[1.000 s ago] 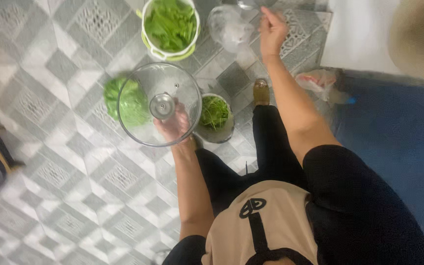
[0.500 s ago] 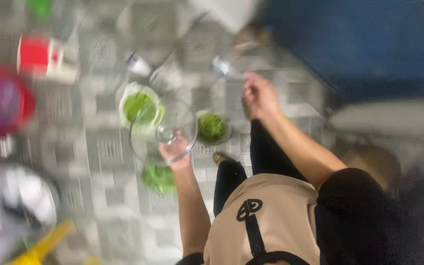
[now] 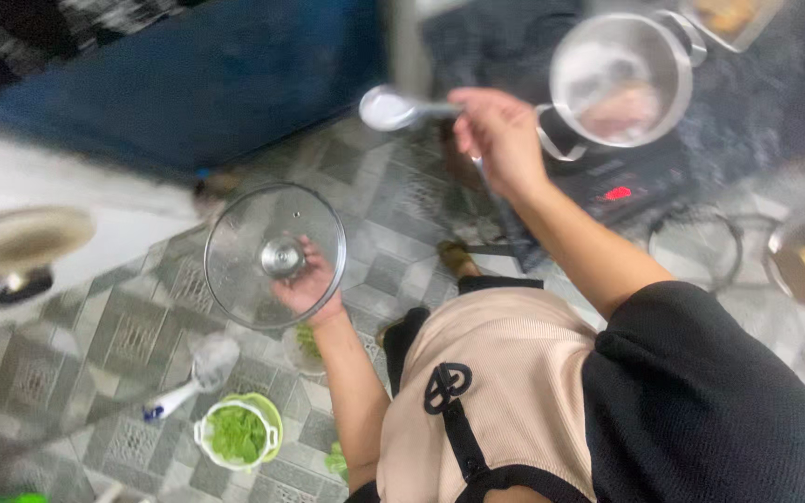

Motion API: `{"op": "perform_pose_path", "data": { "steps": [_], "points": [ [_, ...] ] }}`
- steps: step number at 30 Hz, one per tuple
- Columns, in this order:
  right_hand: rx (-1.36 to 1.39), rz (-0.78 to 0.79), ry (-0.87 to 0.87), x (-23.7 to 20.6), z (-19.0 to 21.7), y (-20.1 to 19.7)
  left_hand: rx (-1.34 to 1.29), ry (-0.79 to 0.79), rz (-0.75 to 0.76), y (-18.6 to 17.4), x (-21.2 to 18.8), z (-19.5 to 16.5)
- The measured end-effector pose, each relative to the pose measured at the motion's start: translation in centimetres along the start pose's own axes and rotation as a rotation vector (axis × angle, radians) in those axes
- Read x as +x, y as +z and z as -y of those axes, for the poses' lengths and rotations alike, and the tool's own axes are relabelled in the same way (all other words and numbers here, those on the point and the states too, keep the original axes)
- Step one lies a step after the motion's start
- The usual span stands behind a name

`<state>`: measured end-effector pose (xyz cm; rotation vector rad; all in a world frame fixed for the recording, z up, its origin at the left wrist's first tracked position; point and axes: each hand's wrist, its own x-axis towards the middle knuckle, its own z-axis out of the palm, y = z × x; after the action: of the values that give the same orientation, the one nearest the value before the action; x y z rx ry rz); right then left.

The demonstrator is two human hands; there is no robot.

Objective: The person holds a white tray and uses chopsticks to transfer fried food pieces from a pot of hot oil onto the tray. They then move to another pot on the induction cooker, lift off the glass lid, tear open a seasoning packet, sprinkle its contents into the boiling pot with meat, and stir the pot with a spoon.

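Observation:
My left hand (image 3: pixel 309 281) holds a round glass pot lid (image 3: pixel 274 254) by its metal knob, flat above the tiled floor. My right hand (image 3: pixel 500 135) grips the handle of a metal ladle (image 3: pixel 393 110), its bowl pointing left and holding something white. Just right of that hand, a steel pot (image 3: pixel 621 79) sits on a black cooktop (image 3: pixel 617 182) with a red display; pale food shows inside it. A small bowl of greens (image 3: pixel 305 345) is partly hidden under the lid and my left wrist.
A green-rimmed white colander of leafy greens (image 3: pixel 238 433) stands on the patterned floor at lower left, with a clear utensil (image 3: pixel 193 377) beside it. A blue mat (image 3: pixel 188 74) lies at the top. Metal rings and another pan (image 3: pixel 794 261) sit at right.
The view has swung round toward the pot and cooktop. My right hand with the ladle now sits next to the steel pot. My left hand still carries the glass lid.

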<state>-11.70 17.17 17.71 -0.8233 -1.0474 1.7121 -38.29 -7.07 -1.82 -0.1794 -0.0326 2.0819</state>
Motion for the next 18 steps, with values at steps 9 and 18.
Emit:
{"op": "perform_pose_path", "data": {
  "steps": [9,18],
  "points": [
    [-0.388,-0.437,-0.474,0.1,10.0,-18.4,-0.008,-0.341,-0.033,4.7,3.3,11.4],
    [-0.928,-0.656,-0.480,2.9,5.2,-22.9,0.124,-0.387,-0.083,8.2,4.4,11.8]
  ]
}}
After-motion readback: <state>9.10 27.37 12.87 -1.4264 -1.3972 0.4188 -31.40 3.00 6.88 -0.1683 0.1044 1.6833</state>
